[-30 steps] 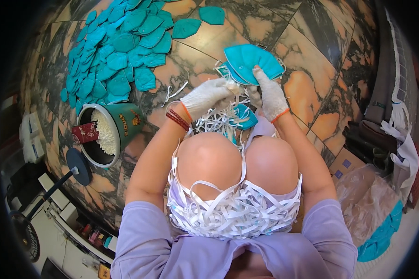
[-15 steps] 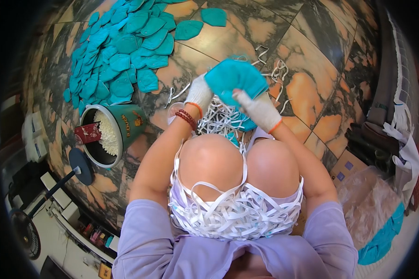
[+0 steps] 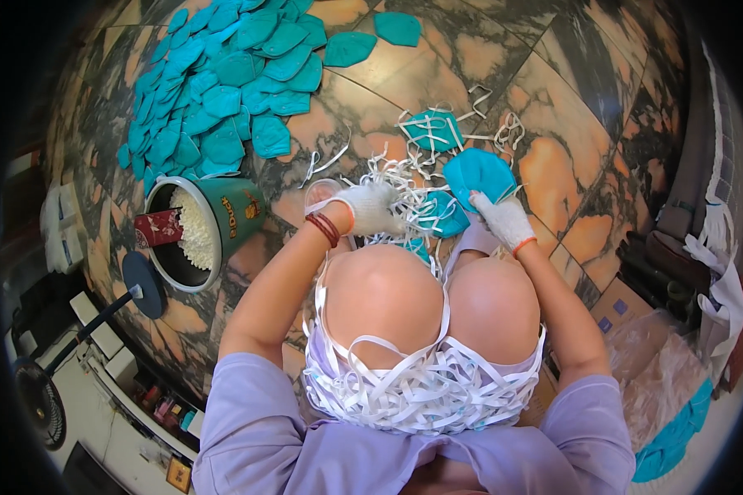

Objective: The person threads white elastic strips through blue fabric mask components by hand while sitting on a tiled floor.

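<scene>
My right hand (image 3: 504, 217), in a white knit glove, pinches a teal face mask (image 3: 477, 180) by its lower edge, right of my knees' midline. My left hand (image 3: 370, 209), gloved the same way, is at the heap of white elastic straps (image 3: 392, 176) in front of my knees. Its fingers are smeared, so I cannot tell whether they grip any. Beside the heap lie another teal mask (image 3: 447, 213) and, farther off, a teal mask with white straps across it (image 3: 433, 130). A thick bundle of white straps (image 3: 425, 394) rests in my lap.
A big pile of teal masks (image 3: 223, 99) covers the floor at the far left. Below it, a green bucket (image 3: 238, 216) holds white pellets and a red box. At left stands a fan (image 3: 41, 404). Plastic wrapping (image 3: 636, 355) and cardboard (image 3: 617, 304) lie at right.
My hands have parted. The right has moved the mask right and nearer to me, while the left has let go of it and come down over the straps.
</scene>
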{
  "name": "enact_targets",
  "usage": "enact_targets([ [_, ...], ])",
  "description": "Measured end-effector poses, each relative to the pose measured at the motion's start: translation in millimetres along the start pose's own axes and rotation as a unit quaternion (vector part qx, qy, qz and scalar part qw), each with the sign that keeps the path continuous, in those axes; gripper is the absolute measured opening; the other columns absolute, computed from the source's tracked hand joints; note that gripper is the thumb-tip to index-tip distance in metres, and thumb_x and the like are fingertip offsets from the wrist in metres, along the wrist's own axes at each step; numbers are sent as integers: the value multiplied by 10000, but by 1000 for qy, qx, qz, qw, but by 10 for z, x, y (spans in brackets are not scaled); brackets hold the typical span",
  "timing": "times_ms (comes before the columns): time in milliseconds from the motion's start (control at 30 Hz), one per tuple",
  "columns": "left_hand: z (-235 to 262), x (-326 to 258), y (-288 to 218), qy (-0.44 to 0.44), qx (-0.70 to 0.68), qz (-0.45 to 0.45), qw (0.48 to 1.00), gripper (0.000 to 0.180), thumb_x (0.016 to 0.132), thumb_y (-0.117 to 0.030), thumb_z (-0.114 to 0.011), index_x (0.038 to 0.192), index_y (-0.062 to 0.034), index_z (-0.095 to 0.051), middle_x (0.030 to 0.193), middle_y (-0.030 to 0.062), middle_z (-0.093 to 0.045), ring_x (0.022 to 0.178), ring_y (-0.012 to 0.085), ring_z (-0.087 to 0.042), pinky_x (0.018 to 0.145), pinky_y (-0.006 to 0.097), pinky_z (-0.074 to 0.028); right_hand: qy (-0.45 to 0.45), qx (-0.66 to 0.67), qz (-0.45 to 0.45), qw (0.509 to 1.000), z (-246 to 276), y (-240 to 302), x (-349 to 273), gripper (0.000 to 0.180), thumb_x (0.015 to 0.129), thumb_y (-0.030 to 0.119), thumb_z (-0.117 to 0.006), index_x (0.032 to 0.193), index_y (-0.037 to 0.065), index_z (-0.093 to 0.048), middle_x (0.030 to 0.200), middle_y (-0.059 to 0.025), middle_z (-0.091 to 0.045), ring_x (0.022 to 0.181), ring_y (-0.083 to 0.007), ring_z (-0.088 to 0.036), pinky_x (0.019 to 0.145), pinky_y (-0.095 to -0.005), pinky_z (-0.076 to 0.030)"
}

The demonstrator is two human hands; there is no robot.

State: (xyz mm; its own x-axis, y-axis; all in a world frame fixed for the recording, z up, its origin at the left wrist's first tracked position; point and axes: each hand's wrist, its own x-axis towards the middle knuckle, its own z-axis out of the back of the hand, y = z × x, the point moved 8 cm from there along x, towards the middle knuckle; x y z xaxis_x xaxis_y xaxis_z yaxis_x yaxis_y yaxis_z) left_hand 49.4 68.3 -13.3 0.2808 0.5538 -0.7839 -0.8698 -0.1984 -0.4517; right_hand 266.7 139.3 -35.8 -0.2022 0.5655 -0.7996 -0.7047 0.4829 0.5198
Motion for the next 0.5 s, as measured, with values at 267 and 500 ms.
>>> enact_targets([
  [267, 346, 40, -51, -67, -443, -129, 885, 514, 847, -355, -664, 1248, -57, -548, 1104, 75, -634, 939, 152, -626, 800, 282, -502, 207, 89, 81, 971, -449, 417, -88, 337, 853, 271, -697, 1070, 26, -621, 854, -20, -635, 661, -83, -541, 589, -248, -474],
  [500, 50, 125, 480, -45, -470, -15, 881, 568, 821, -381, -680, 1236, -12, -564, 1016, 30, -657, 878, 93, -581, 710, 256, -490, 352, -142, 156, 912, -825, 332, 302, 398, 769, 312, -731, 1025, 27, -621, 901, -68, -675, 756, -178, -629, 635, -312, -502],
])
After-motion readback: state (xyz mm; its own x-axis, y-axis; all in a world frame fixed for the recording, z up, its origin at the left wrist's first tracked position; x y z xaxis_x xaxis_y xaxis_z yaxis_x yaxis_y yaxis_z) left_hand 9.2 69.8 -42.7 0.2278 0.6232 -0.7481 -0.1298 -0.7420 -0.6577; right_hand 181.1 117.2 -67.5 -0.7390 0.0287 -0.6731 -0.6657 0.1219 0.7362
